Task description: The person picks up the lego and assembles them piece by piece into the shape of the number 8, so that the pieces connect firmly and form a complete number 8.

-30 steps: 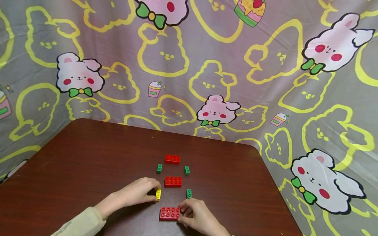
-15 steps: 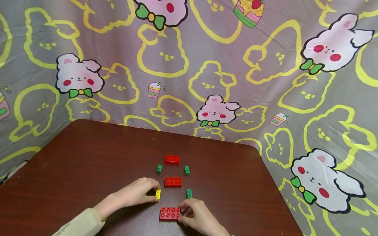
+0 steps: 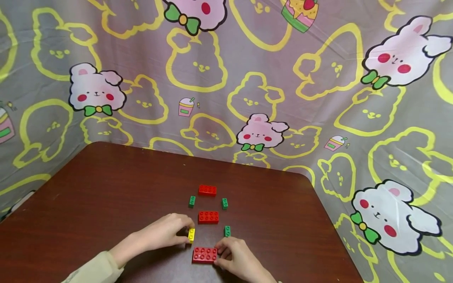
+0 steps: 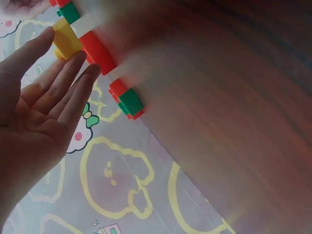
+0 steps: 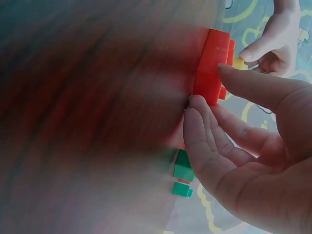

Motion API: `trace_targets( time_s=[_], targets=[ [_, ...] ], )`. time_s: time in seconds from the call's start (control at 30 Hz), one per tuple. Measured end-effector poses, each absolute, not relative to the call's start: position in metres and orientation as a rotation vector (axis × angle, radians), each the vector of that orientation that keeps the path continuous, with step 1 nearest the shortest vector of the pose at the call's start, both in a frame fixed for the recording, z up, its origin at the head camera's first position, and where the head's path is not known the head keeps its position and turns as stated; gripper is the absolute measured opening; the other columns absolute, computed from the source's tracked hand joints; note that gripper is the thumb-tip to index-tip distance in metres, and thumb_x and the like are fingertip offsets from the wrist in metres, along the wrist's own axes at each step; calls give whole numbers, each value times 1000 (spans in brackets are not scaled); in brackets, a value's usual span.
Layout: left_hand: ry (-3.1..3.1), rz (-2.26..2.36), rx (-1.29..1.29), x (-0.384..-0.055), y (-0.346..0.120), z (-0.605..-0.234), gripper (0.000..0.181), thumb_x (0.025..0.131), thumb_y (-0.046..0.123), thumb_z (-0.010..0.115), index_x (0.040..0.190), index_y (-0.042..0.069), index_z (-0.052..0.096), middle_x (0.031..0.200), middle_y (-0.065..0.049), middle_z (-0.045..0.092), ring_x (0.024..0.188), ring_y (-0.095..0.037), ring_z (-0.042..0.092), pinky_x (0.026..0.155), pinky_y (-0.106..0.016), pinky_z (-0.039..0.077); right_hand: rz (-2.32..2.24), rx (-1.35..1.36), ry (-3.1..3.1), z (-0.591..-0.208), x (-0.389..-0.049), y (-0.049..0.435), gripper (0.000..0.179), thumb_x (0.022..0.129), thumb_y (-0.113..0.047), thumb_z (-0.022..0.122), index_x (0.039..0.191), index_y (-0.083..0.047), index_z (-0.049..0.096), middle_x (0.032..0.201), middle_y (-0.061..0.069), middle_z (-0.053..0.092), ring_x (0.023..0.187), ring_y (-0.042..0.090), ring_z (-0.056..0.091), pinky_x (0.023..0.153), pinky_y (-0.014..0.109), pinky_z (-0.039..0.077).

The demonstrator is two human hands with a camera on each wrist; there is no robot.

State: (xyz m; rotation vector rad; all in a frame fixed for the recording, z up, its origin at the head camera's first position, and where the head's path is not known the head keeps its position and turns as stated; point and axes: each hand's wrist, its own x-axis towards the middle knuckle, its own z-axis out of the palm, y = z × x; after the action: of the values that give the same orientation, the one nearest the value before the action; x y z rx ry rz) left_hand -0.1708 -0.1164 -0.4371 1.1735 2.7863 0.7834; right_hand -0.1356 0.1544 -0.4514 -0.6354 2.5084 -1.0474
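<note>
In the head view my left hand [image 3: 171,230] pinches a small yellow toy brick [image 3: 191,235] between thumb and fingers. The left wrist view shows that yellow brick [image 4: 67,40] between the thumb tip and the forefinger. Just right of it and nearer the person lies a large red brick [image 3: 204,255], studs up. My right hand [image 3: 238,255] grips this brick's right end, thumb and fingertips at its corners in the right wrist view, where the red brick [image 5: 212,66] hides part of the yellow one. A small green brick [image 3: 227,231] sits just beyond the right hand's fingers.
Farther back on the brown table [image 3: 106,188] are a middle red brick [image 3: 208,217] and a far red brick [image 3: 207,190]. Between them stand a left green brick [image 3: 192,201] and a right green brick [image 3: 224,203]. A patterned curtain [image 3: 209,94] hangs behind the table.
The left hand has shifted the yellow brick slightly toward the near red brick. The right hand and the other bricks stay in place; the head view moves a little.
</note>
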Motion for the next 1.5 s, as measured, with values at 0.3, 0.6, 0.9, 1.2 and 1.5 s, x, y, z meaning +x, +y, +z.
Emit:
trace_targets(
  time_s=[0.3, 0.6, 0.9, 1.2, 1.5],
  targets=[
    [2763, 788, 1207, -162, -111, -430, 21, 82, 20, 80, 99, 13, 70, 91, 8, 66, 79, -1, 57, 69, -19, 49, -1054, -672, 2532, -450, -135, 155, 20, 83, -14, 79, 99, -9, 69, 89, -3, 64, 72, -5, 58, 64, 15, 51],
    [2739, 801, 1211, -157, -108, -429, 19, 83, 21, 79, 99, 15, 71, 93, 11, 67, 80, 0, 57, 69, -18, 49, -1063, -666, 2515, -449, -136, 155, 21, 83, -14, 79, 100, -8, 68, 89, -2, 64, 72, -5, 58, 64, 15, 51],
    [2708, 831, 1186, -151, -104, -429, 19, 83, 20, 80, 99, 14, 71, 93, 10, 68, 82, 1, 60, 69, -17, 50, -1068, -696, 2530, -452, -135, 155, 20, 83, -13, 79, 99, -7, 69, 88, -1, 64, 72, -6, 58, 64, 15, 51],
    [2687, 824, 1191, -149, -103, -432, 19, 84, 20, 78, 100, 15, 71, 94, 10, 68, 82, 2, 59, 70, -17, 51, -1071, -677, 2524, -452, -134, 155, 21, 82, -13, 79, 99, -7, 69, 88, -2, 64, 72, -5, 58, 64, 15, 51],
    [2722, 787, 1226, -146, -100, -434, 19, 83, 21, 79, 99, 15, 71, 93, 11, 68, 84, 2, 60, 71, -17, 51, -1061, -654, 2513, -451, -134, 155, 21, 82, -14, 79, 99, -8, 69, 88, -3, 64, 72, -5, 58, 64, 15, 51]
  ],
)
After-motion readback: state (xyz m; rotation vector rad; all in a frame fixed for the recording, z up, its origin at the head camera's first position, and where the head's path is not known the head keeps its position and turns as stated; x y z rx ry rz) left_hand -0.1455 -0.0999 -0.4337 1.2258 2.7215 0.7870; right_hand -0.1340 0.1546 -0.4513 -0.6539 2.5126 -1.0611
